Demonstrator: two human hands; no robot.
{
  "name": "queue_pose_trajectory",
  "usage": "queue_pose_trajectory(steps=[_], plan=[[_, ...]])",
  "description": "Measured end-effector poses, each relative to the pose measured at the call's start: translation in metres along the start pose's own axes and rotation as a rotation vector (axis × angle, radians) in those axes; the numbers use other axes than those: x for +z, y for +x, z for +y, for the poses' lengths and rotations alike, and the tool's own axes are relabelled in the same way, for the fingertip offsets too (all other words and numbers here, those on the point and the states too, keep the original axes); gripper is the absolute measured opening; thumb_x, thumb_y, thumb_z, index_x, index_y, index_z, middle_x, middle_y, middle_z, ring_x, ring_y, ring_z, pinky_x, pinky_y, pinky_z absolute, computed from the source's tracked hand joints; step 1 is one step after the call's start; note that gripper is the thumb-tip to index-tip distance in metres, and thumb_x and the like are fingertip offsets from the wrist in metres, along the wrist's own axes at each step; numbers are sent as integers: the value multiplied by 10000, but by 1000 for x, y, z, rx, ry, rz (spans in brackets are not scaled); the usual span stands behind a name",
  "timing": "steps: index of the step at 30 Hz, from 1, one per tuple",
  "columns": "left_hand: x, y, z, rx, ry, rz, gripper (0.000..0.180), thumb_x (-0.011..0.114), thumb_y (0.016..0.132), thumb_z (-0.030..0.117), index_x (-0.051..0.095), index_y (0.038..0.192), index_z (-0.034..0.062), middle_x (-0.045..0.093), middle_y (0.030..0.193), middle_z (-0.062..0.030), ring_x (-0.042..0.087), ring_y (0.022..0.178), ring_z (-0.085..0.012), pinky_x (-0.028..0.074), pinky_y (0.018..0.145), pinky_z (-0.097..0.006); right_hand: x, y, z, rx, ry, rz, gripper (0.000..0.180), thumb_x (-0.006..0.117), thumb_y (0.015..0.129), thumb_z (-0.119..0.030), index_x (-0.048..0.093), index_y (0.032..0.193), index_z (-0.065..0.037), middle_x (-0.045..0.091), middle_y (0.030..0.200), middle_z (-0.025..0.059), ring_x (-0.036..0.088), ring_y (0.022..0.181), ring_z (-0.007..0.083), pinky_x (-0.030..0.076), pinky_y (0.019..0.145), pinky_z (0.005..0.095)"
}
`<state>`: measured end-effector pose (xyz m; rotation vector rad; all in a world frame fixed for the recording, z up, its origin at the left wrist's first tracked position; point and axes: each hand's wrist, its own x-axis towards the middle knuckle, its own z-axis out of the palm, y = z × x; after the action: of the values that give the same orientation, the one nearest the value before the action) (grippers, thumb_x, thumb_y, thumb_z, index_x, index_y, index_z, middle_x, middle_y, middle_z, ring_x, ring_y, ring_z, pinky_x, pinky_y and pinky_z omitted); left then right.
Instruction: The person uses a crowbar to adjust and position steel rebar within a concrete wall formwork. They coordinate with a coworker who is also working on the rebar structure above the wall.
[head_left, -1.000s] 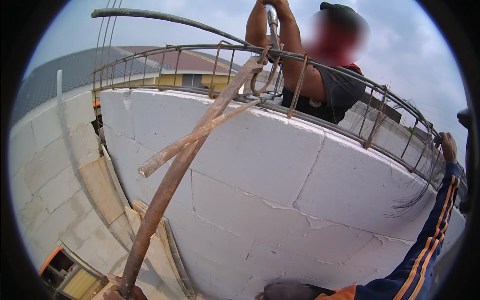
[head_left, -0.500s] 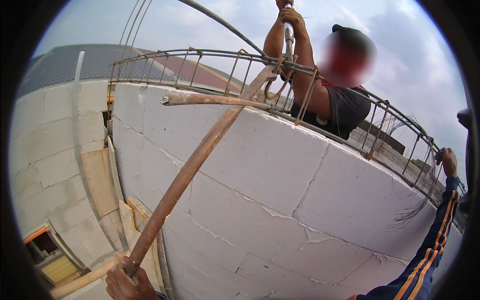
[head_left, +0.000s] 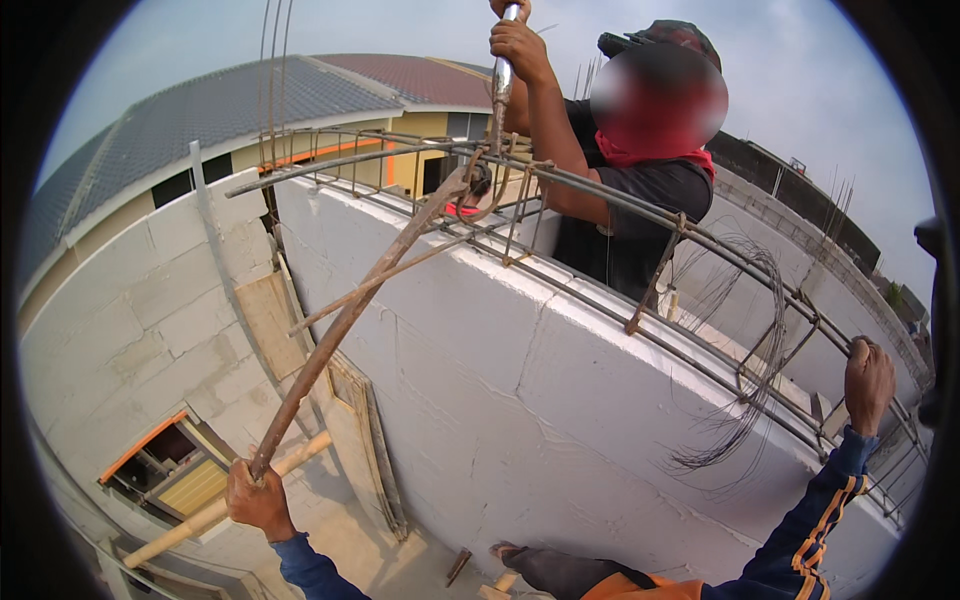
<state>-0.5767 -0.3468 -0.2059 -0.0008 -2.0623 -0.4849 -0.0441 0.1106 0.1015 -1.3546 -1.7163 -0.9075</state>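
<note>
While the rusty bar (head_left: 345,320) is clenched at its lower end by the left hand (head_left: 258,498) and leant up against the rebar cage (head_left: 640,215) topping the white block wall (head_left: 520,400), a cage bar is gripped by the right hand (head_left: 868,382).

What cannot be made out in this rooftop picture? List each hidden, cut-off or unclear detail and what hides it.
- Head view: the co-worker's upper hand and the top of the tool are cut off by the upper edge.
- The left hand covers the lower end of the long pole.
- The right hand grips the rebar cage; its fingers are hidden behind the bars.
</note>
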Motion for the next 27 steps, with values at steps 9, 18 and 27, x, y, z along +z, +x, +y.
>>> queue_pose_trajectory(steps=[9,18,27], plan=[[-161,157,-11,310,407,171,295,648,906,334,548,721,126,617,709,-29,615,664,-246,430,594,-396,-31,2,-30,-1,116,-83,275,470,878,-227,670,828,-46,680,877,134,647,858,318,498,768,412],[-341,243,14,629,833,286,276,611,936,354,572,773,135,601,734,-7,612,699,-194,444,628,-356,-36,9,-27,-50,206,-115,317,523,899,-273,713,991,-36,694,912,118,665,916,274,495,865,422],[-460,248,56,733,1064,415,186,637,927,334,612,847,169,573,751,31,598,707,-145,454,658,-291,-44,10,-18,-220,1358,103,249,625,660,-36,714,892,-52,706,897,114,702,910,315,550,862,459]])
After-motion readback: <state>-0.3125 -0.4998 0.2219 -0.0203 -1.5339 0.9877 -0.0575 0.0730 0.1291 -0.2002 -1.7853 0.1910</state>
